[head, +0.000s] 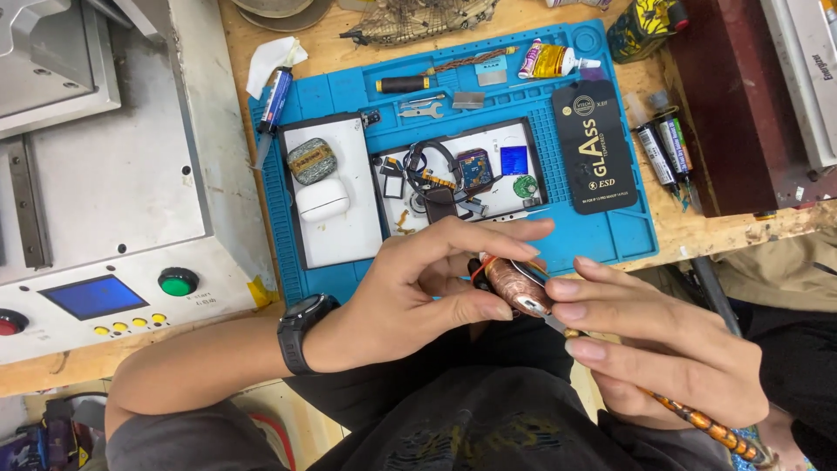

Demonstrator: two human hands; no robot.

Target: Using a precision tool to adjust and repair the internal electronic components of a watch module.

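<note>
On a wooden desk, beside a grey machine, a blue work mat carries a black rectangular package and a yellow tube. Below its edge, the left hand pinches a small copper-coloured device; the right hand clasps an orange-patterned tool against it.

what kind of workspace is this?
Likely a small-electronics repair bench. A blue repair mat on a wooden bench holds loose parts in a white tray and a screwdriver. A machine with buttons and a screen sits beside it.
</note>
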